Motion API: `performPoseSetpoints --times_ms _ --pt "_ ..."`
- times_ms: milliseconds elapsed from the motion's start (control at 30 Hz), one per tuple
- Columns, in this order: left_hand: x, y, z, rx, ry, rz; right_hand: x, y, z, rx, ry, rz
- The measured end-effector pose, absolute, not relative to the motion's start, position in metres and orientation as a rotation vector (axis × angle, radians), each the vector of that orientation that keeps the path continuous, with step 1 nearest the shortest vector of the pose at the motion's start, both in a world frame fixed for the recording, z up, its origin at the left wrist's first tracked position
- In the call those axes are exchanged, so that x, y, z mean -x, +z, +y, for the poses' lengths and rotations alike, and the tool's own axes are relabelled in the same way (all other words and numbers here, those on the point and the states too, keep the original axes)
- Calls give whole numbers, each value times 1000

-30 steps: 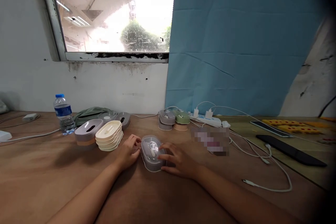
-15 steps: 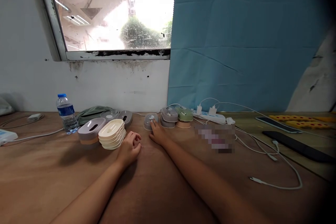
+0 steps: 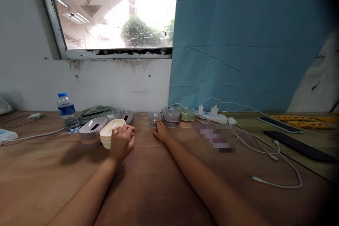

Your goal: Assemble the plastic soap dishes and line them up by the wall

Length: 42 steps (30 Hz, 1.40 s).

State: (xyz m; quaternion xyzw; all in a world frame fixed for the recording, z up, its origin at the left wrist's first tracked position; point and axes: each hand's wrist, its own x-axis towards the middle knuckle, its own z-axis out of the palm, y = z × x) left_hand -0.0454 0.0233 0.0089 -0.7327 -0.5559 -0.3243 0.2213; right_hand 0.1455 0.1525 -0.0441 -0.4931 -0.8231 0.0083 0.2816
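Note:
My left hand (image 3: pixel 123 142) is at the right side of a stack of cream oval trays or lids (image 3: pixel 108 132), its fingers loosely curled and apart. It overlaps the stack, and whether the fingertips touch it is hard to tell. My right hand (image 3: pixel 162 132) lies with fingers stretched against a small grey lidded box (image 3: pixel 154 118). Beside that box, another grey box (image 3: pixel 170 114) sits on a second one, and a green box (image 3: pixel 186 113) rests on an orange-brown one (image 3: pixel 184 124). Left of the cream stack stands a stack of slotted mauve containers (image 3: pixel 91 127).
A water bottle (image 3: pixel 66 113) stands at the left, near a green cloth pouch (image 3: pixel 92 113) and a grey slotted piece (image 3: pixel 127 116). To the right are a power strip (image 3: pixel 215 117), a loose white cable (image 3: pixel 280 186), a phone (image 3: pixel 280 125) and a black flat object (image 3: pixel 298 144).
My left hand has moved left, onto the edge of the cream stack. My right hand and the small grey box have shifted slightly right, closer to the stacked grey boxes.

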Motion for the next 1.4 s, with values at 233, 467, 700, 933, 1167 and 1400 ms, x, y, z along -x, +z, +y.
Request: performPoseSetpoints --times_ms 233,467,700,933,1167,1400 --pt "87 2 41 1746 -766 -1765 -150 -26 103 1127 49 -2247" --pt "90 -2 43 1795 -771 -1792 -176 -24 32 963 217 -2257" --pt "88 -1 43 1834 -1017 -1765 -213 -28 3 1111 662 -2045" --pt "48 0 23 2388 -1387 -1477 -216 -29 24 1072 840 -1444" --pt "2 -9 -1 3205 -1014 -1380 -220 -28 23 1063 789 -1327" --pt "6 -14 0 3426 -946 -1220 -215 -27 15 956 720 -1852"
